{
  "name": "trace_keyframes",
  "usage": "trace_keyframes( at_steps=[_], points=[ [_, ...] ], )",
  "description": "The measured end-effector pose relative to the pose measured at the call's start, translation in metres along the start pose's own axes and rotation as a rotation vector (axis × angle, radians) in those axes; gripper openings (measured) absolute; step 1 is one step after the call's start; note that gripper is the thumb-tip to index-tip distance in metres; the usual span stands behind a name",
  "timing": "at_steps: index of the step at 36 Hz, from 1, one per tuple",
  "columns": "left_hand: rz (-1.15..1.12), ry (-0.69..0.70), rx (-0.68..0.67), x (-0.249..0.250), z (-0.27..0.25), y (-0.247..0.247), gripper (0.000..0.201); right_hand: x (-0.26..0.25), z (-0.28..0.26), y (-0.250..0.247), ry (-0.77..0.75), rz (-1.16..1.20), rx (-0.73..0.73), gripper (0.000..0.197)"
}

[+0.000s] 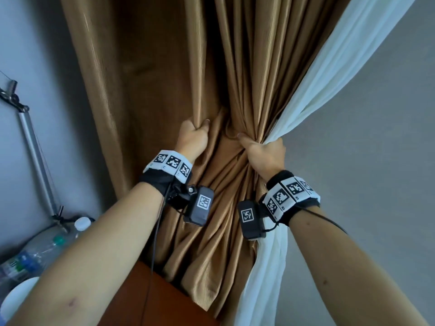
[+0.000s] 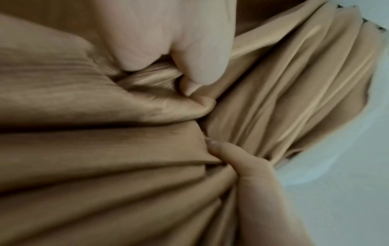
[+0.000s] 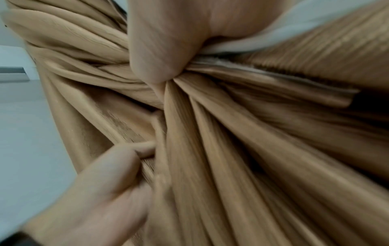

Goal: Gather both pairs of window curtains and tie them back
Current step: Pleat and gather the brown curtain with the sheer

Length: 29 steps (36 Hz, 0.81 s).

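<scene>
A golden-brown curtain (image 1: 247,67) hangs ahead in deep folds, with a white sheer curtain (image 1: 329,78) falling along its right side. My left hand (image 1: 194,135) grips a fold of the brown curtain (image 2: 105,149) at mid height, fingers curled round it. A little to the right, my right hand (image 1: 263,149) holds a gathered bunch of the brown curtain (image 3: 231,149) together with the white sheer (image 3: 284,28). In the right wrist view the cloth fans out from under the thumb. The left wrist view shows both hands on the brown fabric, close together.
A reddish-brown wooden furniture corner (image 1: 153,297) sits below the curtain. At the left stand clear plastic bottles (image 1: 42,250), a white round object (image 1: 16,300) and a metal lamp arm (image 1: 35,149) against the grey wall (image 1: 35,55). Bare grey wall (image 1: 388,137) lies to the right.
</scene>
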<state>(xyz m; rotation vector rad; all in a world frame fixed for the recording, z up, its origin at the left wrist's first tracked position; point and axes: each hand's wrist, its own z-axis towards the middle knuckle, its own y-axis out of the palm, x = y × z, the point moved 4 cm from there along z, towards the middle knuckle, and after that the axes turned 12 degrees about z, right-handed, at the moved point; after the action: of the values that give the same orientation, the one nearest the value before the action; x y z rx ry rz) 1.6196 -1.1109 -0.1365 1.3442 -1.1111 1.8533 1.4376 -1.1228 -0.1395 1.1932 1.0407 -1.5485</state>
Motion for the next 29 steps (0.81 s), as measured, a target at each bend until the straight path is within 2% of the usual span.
trace_keyframes(
  at_steps=[3, 6, 7, 9, 11, 13, 17, 19, 21, 24, 27, 29],
  points=[
    [-0.036, -0.021, -0.086, 0.003, -0.012, 0.018, 0.020, 0.000, 0.001, -0.001, -0.038, 0.010, -0.011, 0.046],
    [-0.078, -0.053, -0.159, 0.001, -0.023, 0.030, 0.049, 0.000, 0.003, -0.003, -0.052, 0.041, -0.035, 0.059],
    [-0.110, -0.045, -0.185, 0.001, -0.027, 0.032, 0.051, 0.000, 0.003, -0.002, -0.058, 0.059, -0.052, 0.064],
    [-0.175, -0.024, -0.250, 0.002, -0.033, 0.033, 0.029, 0.000, 0.001, 0.001, -0.071, 0.089, -0.092, 0.077],
    [-0.201, -0.007, -0.282, 0.000, -0.038, 0.033, 0.016, -0.001, -0.001, 0.005, -0.071, 0.127, -0.124, 0.090],
    [-0.197, 0.030, -0.284, -0.001, -0.040, 0.032, 0.012, -0.003, -0.004, 0.007, -0.064, 0.185, -0.176, 0.098],
    [-0.135, 0.054, -0.280, 0.002, -0.035, 0.031, 0.016, -0.007, -0.008, 0.009, -0.059, 0.236, -0.290, 0.105],
    [-0.085, 0.094, -0.256, 0.001, -0.034, 0.032, 0.013, -0.007, -0.008, 0.010, -0.073, 0.186, -0.235, 0.100],
    [-0.038, 0.121, -0.242, -0.003, -0.034, 0.034, 0.011, -0.004, -0.006, 0.008, -0.080, 0.108, -0.111, 0.094],
    [-0.049, 0.115, -0.285, -0.012, -0.039, 0.036, 0.013, 0.001, -0.003, 0.008, -0.055, 0.038, -0.041, 0.088],
    [0.065, 0.099, -0.333, -0.017, -0.038, 0.036, 0.038, 0.002, -0.003, 0.007, -0.069, -0.034, 0.000, 0.077],
    [0.196, 0.063, -0.319, -0.018, -0.032, 0.031, 0.050, 0.001, -0.002, 0.006, -0.073, -0.061, 0.014, 0.068]
  ],
)
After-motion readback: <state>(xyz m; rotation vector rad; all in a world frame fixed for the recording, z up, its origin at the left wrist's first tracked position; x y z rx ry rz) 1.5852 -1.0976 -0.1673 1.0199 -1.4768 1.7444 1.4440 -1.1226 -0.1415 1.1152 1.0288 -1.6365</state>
